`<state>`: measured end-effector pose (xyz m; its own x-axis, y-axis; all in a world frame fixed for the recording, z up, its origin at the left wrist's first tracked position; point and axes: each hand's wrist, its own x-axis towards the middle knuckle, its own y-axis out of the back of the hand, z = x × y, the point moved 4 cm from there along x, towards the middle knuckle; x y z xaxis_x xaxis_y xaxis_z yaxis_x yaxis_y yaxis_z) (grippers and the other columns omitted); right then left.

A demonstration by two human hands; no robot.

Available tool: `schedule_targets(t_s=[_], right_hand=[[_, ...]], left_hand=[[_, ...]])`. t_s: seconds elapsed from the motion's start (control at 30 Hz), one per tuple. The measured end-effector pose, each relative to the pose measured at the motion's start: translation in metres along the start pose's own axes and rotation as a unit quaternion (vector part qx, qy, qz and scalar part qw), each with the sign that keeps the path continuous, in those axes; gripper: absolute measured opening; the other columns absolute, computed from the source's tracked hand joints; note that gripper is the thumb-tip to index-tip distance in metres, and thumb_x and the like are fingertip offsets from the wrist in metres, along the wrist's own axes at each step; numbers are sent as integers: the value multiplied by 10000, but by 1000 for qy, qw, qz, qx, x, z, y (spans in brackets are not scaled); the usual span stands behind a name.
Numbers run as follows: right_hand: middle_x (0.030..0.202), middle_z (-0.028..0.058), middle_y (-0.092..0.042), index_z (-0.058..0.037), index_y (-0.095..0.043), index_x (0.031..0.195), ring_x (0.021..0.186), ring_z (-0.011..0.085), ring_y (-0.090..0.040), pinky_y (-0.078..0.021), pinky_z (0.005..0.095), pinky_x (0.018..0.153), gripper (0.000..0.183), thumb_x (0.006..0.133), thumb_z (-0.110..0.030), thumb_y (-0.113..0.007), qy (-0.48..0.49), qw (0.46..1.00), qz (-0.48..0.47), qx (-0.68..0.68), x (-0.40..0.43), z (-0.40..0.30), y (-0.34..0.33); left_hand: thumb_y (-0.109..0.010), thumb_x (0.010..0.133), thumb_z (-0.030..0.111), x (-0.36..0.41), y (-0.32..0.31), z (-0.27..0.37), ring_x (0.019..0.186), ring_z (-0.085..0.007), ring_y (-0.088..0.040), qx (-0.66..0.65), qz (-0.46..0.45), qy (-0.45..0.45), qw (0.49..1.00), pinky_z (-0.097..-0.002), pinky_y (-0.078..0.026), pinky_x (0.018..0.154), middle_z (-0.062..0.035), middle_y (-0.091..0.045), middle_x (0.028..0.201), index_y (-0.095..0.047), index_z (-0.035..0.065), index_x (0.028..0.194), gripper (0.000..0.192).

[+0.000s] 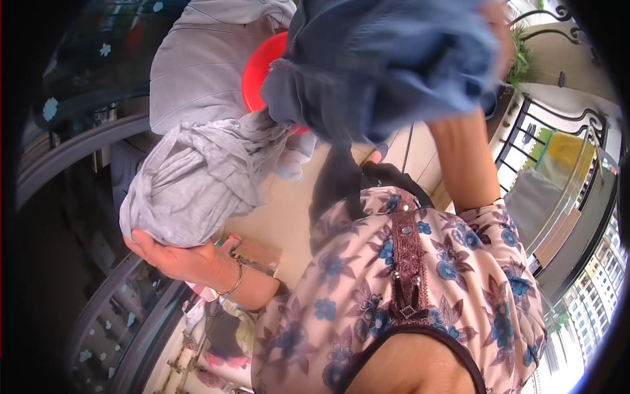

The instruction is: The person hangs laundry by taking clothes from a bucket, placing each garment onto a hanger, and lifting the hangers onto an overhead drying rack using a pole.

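Note:
My left hand (174,258) cups the lower end of a bunched light grey cloth garment (206,177), at the left of the head view. At the upper right, my right hand (497,37) is at the edge of a blue garment (384,69), which is blurred and hides most of the fingers. The two fabrics meet near the upper middle. Behind them shows the rim of a red plastic basin (258,74), partly covered. A larger light grey garment with seams (197,74) spreads just left of the basin.
Dark glass doors with flower stickers and grey frames (93,140) stand on the left. Balcony railings (512,133) run along the right, with a yellow cloth (568,152) and a grey cloth (531,199) beside them. A cardboard box (258,253) sits on the tiled floor (290,202).

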<state>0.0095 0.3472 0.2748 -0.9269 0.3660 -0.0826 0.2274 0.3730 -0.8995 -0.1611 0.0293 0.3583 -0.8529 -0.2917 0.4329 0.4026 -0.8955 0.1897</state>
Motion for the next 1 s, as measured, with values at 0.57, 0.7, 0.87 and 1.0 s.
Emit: schedule_targets(t_s=[0.57, 0.7, 0.87, 1.0], right_hand=[[1339, 203, -519, 5, -489, 1336, 1195, 307, -548, -445, 403, 979, 659, 819, -349, -694, -435, 844, 234, -209, 3, 192, 226], [1315, 195, -535, 3, -502, 1322, 1178, 297, -555, -449, 396, 971, 630, 826, -338, -687, -407, 848, 247, -234, -42, 190, 243], [1285, 185, -555, 2, -518, 1304, 1157, 285, -564, -453, 387, 960, 594, 834, -324, -677, -356, 850, 286, -262, -93, 180, 273], [1261, 177, -571, 1, -530, 1290, 1140, 275, -571, -456, 380, 952, 565, 841, -313, -670, -322, 848, 315, -278, -138, 183, 290]], left_hand=[[-588, 874, 27, -205, -139, 89, 794, -172, -626, -388, -721, 170, 548, -286, -482, 724, -127, -652, 972, -578, -7, 1145, 273], [-630, 858, 96, -267, -144, 102, 814, -229, -639, -339, -853, 93, 385, -307, -490, 752, -159, -636, 914, -596, -19, 1116, 285], [-659, 879, 207, -255, -161, 54, 845, -198, -646, -231, -808, -39, 541, -280, -497, 752, -122, -658, 953, -620, -19, 1119, 333], [-638, 924, 236, -229, -178, -55, 827, -125, -629, -144, -646, 305, 685, -260, -510, 728, -59, -666, 984, -627, 44, 1130, 281]])
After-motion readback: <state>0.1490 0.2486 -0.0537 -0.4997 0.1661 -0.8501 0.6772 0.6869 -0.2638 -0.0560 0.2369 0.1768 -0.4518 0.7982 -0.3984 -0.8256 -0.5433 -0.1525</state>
